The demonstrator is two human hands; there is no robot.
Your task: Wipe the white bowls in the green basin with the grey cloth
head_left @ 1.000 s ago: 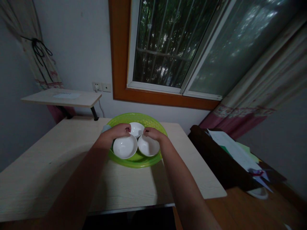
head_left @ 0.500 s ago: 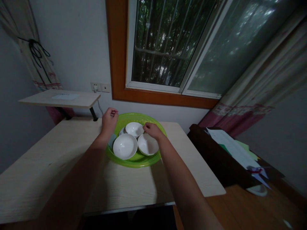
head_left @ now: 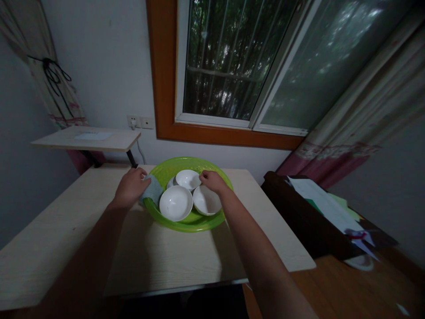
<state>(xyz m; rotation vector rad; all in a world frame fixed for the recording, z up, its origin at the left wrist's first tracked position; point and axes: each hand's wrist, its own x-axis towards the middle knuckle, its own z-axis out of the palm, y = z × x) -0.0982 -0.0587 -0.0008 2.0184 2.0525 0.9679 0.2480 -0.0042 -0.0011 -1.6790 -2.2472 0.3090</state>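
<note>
A green basin [head_left: 186,227] stands on the table, with three white bowls inside. One bowl [head_left: 175,203] is front left, another bowl [head_left: 207,200] front right, and the back bowl [head_left: 187,178] partly covers a further pale dish. My left hand [head_left: 130,185] is at the basin's left side, its fingers closed on a grey-blue cloth [head_left: 153,190] draped over the rim. Above the front right bowl, my right hand [head_left: 212,180] is closed in a pinch at the right rim of the back bowl; its fingertips are partly hidden.
The basin rests on a light wooden table [head_left: 179,257]. A small raised shelf [head_left: 116,139] with a paper on it stands at the back left. Wall sockets [head_left: 141,122] and a window [head_left: 232,66] are behind. Right of the table is a dark piece of furniture [head_left: 288,217] bearing papers.
My left hand has moved left and down from above the basin's back left edge to the cloth, which now shows more at the rim. The right hand stays by the back bowl.
</note>
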